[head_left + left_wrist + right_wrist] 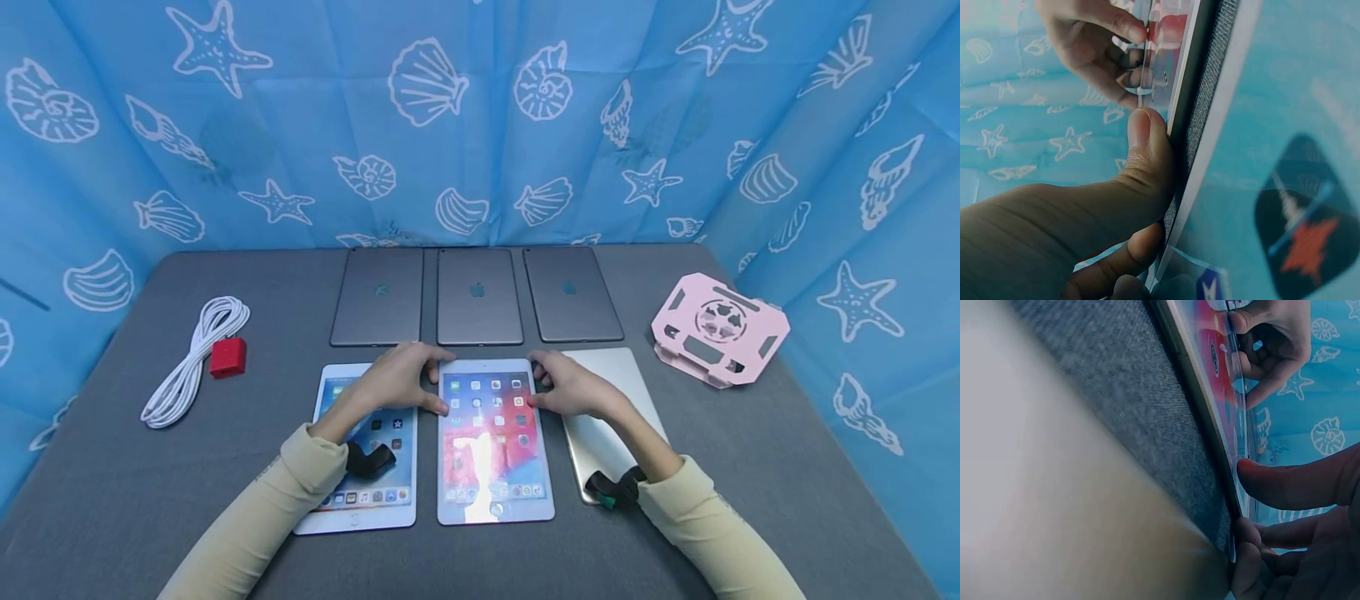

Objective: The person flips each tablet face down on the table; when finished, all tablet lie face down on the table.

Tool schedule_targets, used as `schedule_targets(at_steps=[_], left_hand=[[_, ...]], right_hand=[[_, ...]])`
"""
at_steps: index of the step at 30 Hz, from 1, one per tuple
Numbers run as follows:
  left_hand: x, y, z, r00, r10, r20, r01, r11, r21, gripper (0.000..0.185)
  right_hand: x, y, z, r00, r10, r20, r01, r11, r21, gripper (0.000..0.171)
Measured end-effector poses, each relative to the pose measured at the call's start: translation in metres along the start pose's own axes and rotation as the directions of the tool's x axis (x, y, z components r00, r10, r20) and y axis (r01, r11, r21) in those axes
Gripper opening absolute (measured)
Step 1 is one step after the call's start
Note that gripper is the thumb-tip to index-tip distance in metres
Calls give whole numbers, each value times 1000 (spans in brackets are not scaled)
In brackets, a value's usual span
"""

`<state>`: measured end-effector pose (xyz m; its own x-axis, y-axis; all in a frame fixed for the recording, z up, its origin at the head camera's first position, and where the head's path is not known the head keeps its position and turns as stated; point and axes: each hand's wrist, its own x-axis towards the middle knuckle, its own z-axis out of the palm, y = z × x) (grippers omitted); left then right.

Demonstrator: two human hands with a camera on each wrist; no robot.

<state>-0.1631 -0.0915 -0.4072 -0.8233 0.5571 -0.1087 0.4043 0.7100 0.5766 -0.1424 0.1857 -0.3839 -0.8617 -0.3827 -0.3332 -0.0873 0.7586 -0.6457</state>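
The middle tablet lies screen up, lit with a pink and red home screen. Over its glass, the wrist views show a thin clear screen protector almost edge-on. My left hand pinches its left side near the upper half, thumb toward me and fingers farther back. Opposite, my right hand pinches the right side at much the same height. Under my left forearm lies another lit tablet with a white border. A silver tablet is face down, partly hidden beneath my right hand and wrist.
Three dark grey tablets lie face down in a row at the back. Toward the left are a coiled white cable and a red charger block. A pink slotted stand sits at the right. A blue curtain hangs behind the table.
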Motion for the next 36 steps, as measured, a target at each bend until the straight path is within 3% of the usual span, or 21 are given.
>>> schedule_targets(at_steps=[8,15,24,32,36], left_hand=[[-1,4,-2,1000,-1,-10,1,1000,-11,80],[-1,6,-2,999,-32,-15,32,999,-17,79],[-2,7,-2,999,-41,-18,41,999,-24,79],[0,7,1,998,-54,-28,53,998,-32,78],[2,8,3,998,-48,-30,47,998,-38,77]], right_hand=[[-3,5,-3,998,17,54,-27,980,198,58],[-8,5,-6,998,-10,59,-13,926,377,58],[-15,2,-12,999,17,31,-28,911,411,63],[-23,-7,-22,998,-62,10,49,858,511,65],[-24,-11,-22,996,-89,-5,79,851,519,66]])
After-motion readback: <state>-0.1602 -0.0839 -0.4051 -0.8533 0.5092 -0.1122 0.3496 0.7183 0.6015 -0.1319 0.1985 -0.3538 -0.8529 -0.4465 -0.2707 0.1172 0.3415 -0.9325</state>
